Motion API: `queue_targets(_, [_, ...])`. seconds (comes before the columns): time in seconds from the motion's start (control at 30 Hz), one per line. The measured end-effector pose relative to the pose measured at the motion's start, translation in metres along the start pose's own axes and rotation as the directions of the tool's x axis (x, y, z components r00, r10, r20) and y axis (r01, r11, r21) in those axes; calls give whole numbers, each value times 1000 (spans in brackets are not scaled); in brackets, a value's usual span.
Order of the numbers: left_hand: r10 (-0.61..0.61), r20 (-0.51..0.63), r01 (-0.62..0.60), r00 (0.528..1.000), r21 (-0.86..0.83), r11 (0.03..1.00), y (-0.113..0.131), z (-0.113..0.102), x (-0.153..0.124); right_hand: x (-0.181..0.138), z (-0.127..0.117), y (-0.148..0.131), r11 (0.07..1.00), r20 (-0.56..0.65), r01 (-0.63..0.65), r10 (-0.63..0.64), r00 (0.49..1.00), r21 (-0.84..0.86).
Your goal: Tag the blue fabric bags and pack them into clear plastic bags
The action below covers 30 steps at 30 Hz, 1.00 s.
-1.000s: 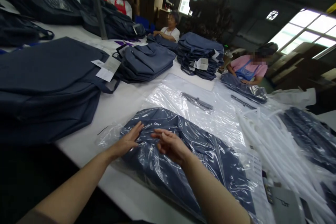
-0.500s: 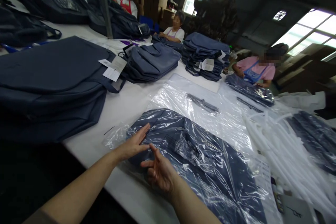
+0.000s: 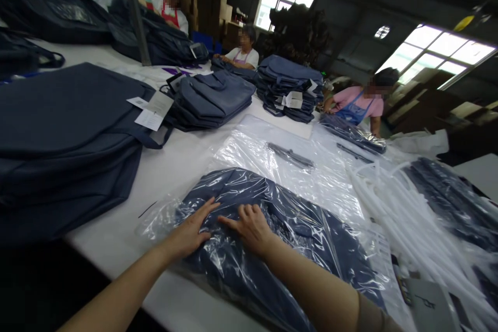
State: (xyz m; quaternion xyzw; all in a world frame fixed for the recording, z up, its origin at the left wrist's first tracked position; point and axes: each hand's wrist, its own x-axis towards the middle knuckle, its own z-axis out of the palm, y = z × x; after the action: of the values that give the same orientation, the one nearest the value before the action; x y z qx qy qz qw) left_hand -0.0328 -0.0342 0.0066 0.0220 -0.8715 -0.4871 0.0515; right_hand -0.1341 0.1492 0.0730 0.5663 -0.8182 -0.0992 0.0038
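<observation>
Navy bag (image 3: 288, 238) in clear plastic (image 3: 311, 176)

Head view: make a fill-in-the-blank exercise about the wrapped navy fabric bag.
The left hand and right hand press flat on a navy fabric bag wrapped in clear ____.
The bag lies on a ____ table.
The nearest stack of unwrapped navy bags lies on the person's ____ side.
Missing: plastic; white; left.

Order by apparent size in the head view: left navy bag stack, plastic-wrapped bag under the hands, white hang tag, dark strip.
1. left navy bag stack, largest, though near the camera.
2. plastic-wrapped bag.
3. white hang tag and dark strip: similar length, tag wider, so not firmly ranked.
</observation>
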Motion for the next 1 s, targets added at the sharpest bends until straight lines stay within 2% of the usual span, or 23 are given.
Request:
queue_targets(0.07, [-3, -4, 3, 1000, 55, 998, -2, 2, 1, 9, 0, 15, 983, -33, 136, -141, 989, -125])
queue_targets(0.17, [-16, -1, 16, 1000, 122, 992, -4, 3, 2, 23, 4, 29, 951, -42, 262, -272, 961, -163])
queue_targets(0.37, [-77, 10, 76, 997, 64, 995, -1, 2, 6, 36, 4, 43, 912, -30, 387, -394, 918, -135])
queue_targets(0.47, [-78, 13, 77, 997, 61, 995, 2, 1, 6, 35, -4, 55, 948, -46, 309, -313, 949, -76])
queue_targets(0.53, [-77, 15, 76, 997, 68, 995, 2, 0, 6, 29, -10, 60, 990, -97, 129, -135, 986, -61])
queue_targets(0.6, [-76, 19, 75, 997, 52, 996, 2, 0, 5, 17, -13, 53, 998, -191, -57, 53, 980, -18])
queue_targets(0.63, [-77, 18, 76, 997, 35, 996, 2, 0, 5, 10, -12, 46, 996, -228, -88, 89, 969, 18])
queue_targets(0.7, [-75, 12, 75, 997, 1, 997, 1, 0, 4, -3, -4, 24, 996, -241, 17, 5, 971, 87])
queue_targets(0.77, [-66, 1, 66, 998, -12, 998, 1, 1, 4, -11, 10, 4, 972, -186, 181, -153, 971, 150])
queue_targets(0.8, [-64, -4, 64, 998, -9, 998, 1, 1, 4, -12, 17, -3, 961, -152, 207, -180, 972, 184])
queue_targets(0.87, [-73, -4, 73, 997, 5, 997, 4, 1, 4, -9, 27, -6, 961, -86, 136, -118, 989, 241])
queue_targets(0.93, [-100, 0, 100, 995, 11, 995, 7, 0, 4, -2, 31, 2, 965, -36, -10, 20, 999, 262])
queue_targets(1.0, [-123, 8, 123, 992, -3, 992, 9, 0, 3, 3, 31, 15, 953, -10, -160, 169, 986, 256])
